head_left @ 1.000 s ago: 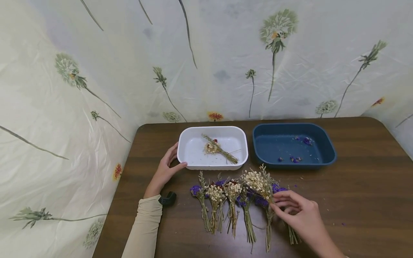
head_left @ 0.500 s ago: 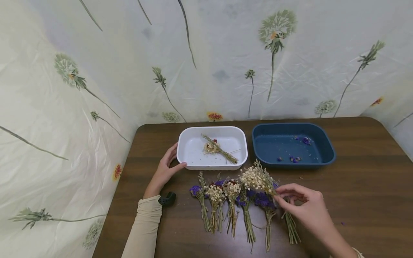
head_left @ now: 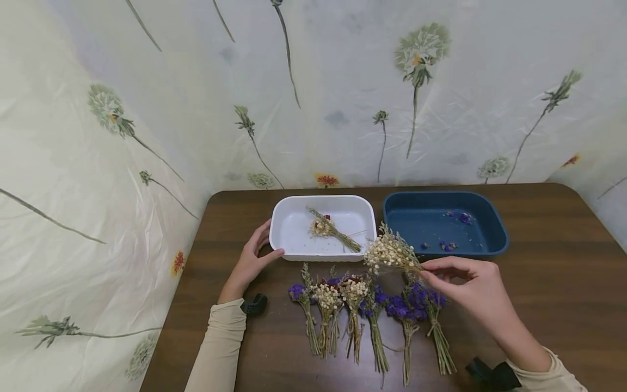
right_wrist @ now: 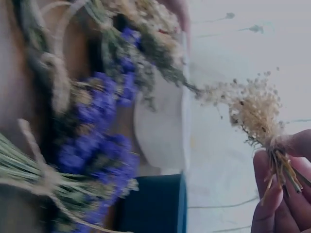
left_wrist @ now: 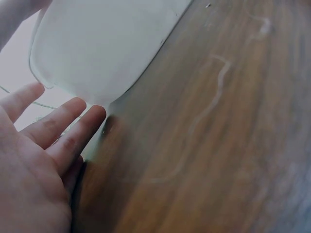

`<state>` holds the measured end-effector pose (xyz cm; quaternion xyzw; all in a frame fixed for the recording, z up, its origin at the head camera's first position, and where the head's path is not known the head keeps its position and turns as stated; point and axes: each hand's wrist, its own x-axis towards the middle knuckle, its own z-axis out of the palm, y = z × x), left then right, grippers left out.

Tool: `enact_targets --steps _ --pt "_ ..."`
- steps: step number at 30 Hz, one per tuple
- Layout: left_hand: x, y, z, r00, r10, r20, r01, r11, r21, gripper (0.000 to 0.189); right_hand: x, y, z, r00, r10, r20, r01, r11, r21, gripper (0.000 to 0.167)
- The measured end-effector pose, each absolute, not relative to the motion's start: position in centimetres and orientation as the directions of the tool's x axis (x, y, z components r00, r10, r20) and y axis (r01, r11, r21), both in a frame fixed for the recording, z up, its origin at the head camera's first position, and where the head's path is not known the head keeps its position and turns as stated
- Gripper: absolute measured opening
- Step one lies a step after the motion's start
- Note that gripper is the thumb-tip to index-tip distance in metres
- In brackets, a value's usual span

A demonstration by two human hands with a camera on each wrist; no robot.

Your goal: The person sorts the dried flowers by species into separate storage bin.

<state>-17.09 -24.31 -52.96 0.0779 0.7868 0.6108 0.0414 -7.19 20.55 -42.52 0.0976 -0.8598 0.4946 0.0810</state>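
My right hand [head_left: 472, 280] pinches the tied stems of a small bunch of dried cream flowers [head_left: 389, 253] between thumb and fingers. The bunch is raised above the table, its head pointing left near the gap between two trays. In the right wrist view the short cut stems [right_wrist: 282, 170] poke out among the fingers. My left hand [head_left: 247, 264] rests at the near left corner of the white tray [head_left: 289, 253], thumb at the front rim. The left wrist view shows its fingers [left_wrist: 77, 136] fairly straight, tips at the tray's wall.
A row of tied dried bunches lies in front, with purple flowers [head_left: 399, 307] and cream flowers [head_left: 327, 296]. One dried bunch [head_left: 335, 231] lies inside the white tray. The blue tray [head_left: 499, 239] at right holds loose purple petals [head_left: 464, 218]. A patterned curtain [head_left: 338, 136] hangs behind.
My right hand has lifted the cream bunch off the row and carried it up toward the trays, tilting its head to the left. The left hand has stayed at the white tray.
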Motion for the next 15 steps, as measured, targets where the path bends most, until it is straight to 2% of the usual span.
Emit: enact_targets --steps 9,15 --pt "-17.1 -24.4 -53.0 -0.983 0.180 0.027 0.070 0.239 0.968 0.081 -8.9 20.9 -40.2 -0.991 -0.102 0.090 -0.128 0.476 -0.870 0.021" --pt "-17.1 -24.4 -53.0 -0.982 0.186 0.029 0.074 0.237 0.969 0.081 -10.9 20.1 -40.1 -0.980 -0.181 0.080 -0.157 0.462 -0.873 0.023"
